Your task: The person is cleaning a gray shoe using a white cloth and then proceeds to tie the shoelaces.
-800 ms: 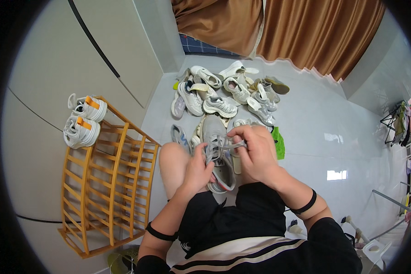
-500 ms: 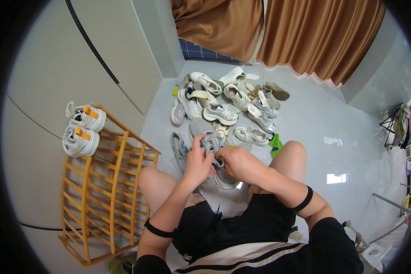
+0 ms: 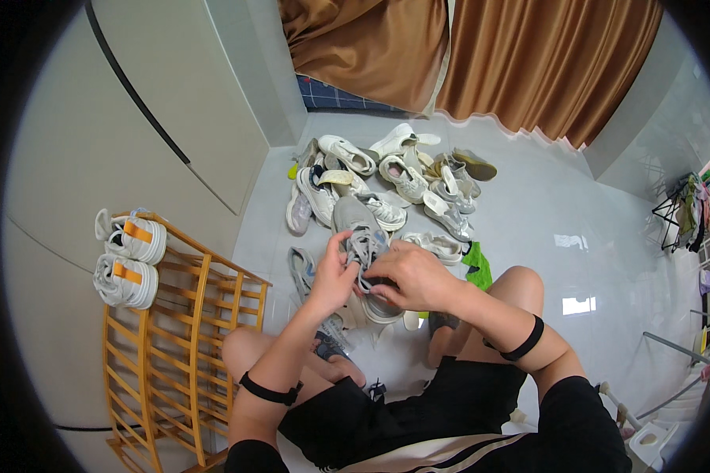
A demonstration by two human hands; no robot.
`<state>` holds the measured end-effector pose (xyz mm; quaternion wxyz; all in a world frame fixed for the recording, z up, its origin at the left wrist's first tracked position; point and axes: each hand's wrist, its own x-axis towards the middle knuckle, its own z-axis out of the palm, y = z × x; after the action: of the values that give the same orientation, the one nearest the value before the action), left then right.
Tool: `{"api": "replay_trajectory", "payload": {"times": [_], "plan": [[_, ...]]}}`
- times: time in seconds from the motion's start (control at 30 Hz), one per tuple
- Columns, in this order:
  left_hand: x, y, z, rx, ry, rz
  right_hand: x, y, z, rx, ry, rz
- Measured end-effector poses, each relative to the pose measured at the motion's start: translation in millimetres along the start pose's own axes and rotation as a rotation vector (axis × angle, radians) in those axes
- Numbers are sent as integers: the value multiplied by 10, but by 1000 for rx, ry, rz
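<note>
A grey lace-up sneaker (image 3: pixel 353 213) is held between my knees, toe pointing away from me. My left hand (image 3: pixel 334 277) is closed on its left side, with thumb and fingers at the laces (image 3: pixel 363 246). From the right, my right hand (image 3: pixel 415 276) has its fingers bent at the laces and the shoe's opening, pinching there. Part of the shoe's middle and right side is hidden by my fingers. Left of it stands another grey sneaker (image 3: pixel 301 268), partly behind my left forearm.
Beyond the held shoe lies a heap of mostly white sneakers (image 3: pixel 386 213). A bright green cloth-like piece (image 3: pixel 476 266) is near my right knee. At the left stands a bamboo rack (image 3: pixel 196 315) with a pair of white shoes (image 3: pixel 126 280) on top. Brown curtains (image 3: pixel 544 71) hang at the back.
The view has shifted slightly, and my knees are wider apart. My right hand's fingers have moved along the laces toward the shoe's opening; my left hand keeps its hold.
</note>
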<state>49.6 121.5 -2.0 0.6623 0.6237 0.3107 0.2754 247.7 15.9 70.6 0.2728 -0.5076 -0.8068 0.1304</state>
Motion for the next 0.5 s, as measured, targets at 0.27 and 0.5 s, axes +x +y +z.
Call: {"api": "replay_trajectory", "payload": {"times": [0.27,0.5], "plan": [[294,-129,-14,-122,6,-69,260,380,40,155,-66,236],[740,-257,-190,-112,104,126,415,742,113,182,-6,19]]}}
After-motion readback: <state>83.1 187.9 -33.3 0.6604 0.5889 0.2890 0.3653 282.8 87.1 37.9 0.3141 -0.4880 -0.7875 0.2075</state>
